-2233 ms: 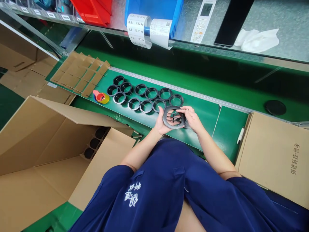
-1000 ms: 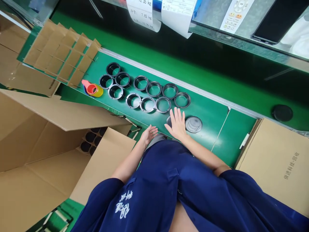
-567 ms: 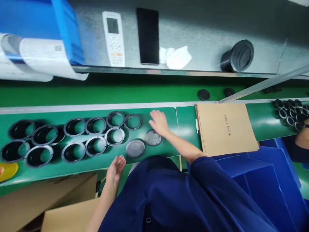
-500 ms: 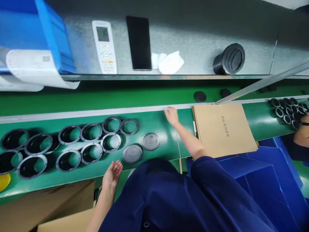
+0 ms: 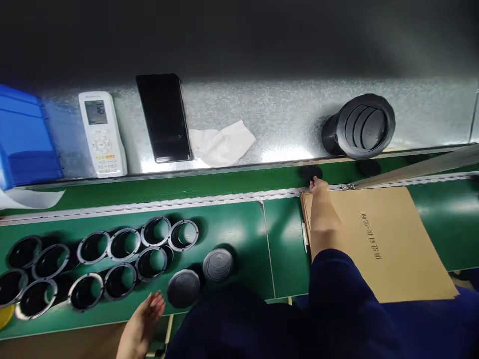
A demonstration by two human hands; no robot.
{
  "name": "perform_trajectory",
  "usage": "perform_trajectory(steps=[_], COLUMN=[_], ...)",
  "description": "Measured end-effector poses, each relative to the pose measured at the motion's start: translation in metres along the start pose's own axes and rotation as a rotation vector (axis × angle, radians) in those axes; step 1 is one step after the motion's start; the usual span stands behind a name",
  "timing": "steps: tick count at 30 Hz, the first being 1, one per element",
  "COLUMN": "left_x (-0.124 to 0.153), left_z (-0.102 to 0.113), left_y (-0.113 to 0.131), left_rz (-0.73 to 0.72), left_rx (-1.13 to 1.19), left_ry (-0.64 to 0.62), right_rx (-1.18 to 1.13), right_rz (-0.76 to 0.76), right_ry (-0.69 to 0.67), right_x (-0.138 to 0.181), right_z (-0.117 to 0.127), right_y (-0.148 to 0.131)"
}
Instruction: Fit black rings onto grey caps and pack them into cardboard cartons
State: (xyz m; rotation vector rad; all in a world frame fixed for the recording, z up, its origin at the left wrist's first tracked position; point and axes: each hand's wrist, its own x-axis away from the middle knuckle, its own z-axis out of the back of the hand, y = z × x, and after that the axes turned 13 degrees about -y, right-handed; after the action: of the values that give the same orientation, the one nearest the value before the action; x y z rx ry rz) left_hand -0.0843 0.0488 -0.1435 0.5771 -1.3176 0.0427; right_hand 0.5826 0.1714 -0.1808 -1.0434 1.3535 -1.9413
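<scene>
My right hand [image 5: 319,185] reaches across to the strip under the shelf, its fingertips closed at the near edge of a flat round black disc [image 5: 309,172]. My left hand [image 5: 144,321] is at the table's front edge, palm turned up, fingers loosely curled and apart, holding nothing. Nearest to it is a dark round piece with a smooth face [image 5: 183,288]. Beside that sits a round louvred air vent [image 5: 217,264]. Several open black ring-topped cylinders [image 5: 120,280] stand in rows on the green table [image 5: 247,244] to the left.
Brown cardboard sheets [image 5: 385,249] lie under my right forearm. On the metal shelf [image 5: 284,119] are a remote control [image 5: 103,134], a phone [image 5: 164,119], white tissue [image 5: 224,144], a black vent [image 5: 362,127] and a blue bin [image 5: 28,139]. A metal bar [image 5: 419,167] slants at right.
My right hand has moved right and away from me, from the table's pale rail to the black disc. The left hand stays low and open. The view has shifted and come closer to the shelf.
</scene>
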Motion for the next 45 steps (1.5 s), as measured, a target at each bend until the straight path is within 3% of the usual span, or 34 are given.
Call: perform_trajectory(steps=[3,5,8,10,11,13,15,17,19,20,24,26,28,33,38,45], left_x=[0.013,0.026,0.051,0.065,0.07,0.078,0.084,0.091,0.098,0.101,0.11,0.112,0.112,0.112,0.114,0.103], left_z=[-0.032,-0.058,-0.094,-0.111,-0.117,-0.119,-0.112,-0.099,-0.083,-0.075,-0.048,-0.038,-0.031,-0.017,-0.01,-0.003], left_y=[0.006,0.007,0.003,0.0,-0.001,-0.004,-0.007,-0.01,-0.012,-0.014,-0.022,-0.027,-0.032,-0.034,-0.025,-0.021], left_rz=[-0.122,-0.197,-0.269,-0.333,-0.353,-0.361,-0.331,-0.304,-0.309,-0.316,-0.276,-0.234,-0.21,-0.265,-0.256,-0.229], left_rx=[-0.041,-0.072,-0.06,0.02,0.077,0.204,0.318,0.406,0.461,0.472,0.465,0.464,0.463,0.4,0.405,0.395], left_ry=[-0.064,-0.136,-0.354,-0.636,-0.786,-0.962,-1.019,-1.028,-1.051,-1.071,-1.139,-1.154,-1.164,-1.152,-1.183,-1.206], right_rx=[-0.168,-0.261,-0.49,-0.638,-0.675,-0.666,-0.613,-0.523,-0.385,-0.3,0.096,0.259,0.376,0.54,0.379,0.241], right_rz=[-0.205,-0.274,-0.282,-0.284,-0.297,-0.342,-0.371,-0.359,-0.281,-0.194,0.447,0.694,0.791,0.81,0.669,0.543], right_ry=[-0.051,-0.131,-0.387,-0.593,-0.683,-0.828,-0.961,-1.079,-1.098,-1.04,-0.724,-0.762,-0.84,-0.912,-1.009,-0.95], right_x=[0.005,0.036,0.122,0.194,0.229,0.293,0.339,0.365,0.373,0.372,0.359,0.357,0.361,0.371,0.374,0.38], right_z=[-0.034,-0.073,-0.14,-0.18,-0.196,-0.221,-0.238,-0.247,-0.249,-0.247,-0.239,-0.24,-0.246,-0.264,-0.266,-0.267], right_y=[0.012,0.016,0.014,0.008,0.004,-0.005,-0.01,-0.011,-0.012,-0.014,-0.032,-0.042,-0.046,-0.038,-0.042,-0.046])
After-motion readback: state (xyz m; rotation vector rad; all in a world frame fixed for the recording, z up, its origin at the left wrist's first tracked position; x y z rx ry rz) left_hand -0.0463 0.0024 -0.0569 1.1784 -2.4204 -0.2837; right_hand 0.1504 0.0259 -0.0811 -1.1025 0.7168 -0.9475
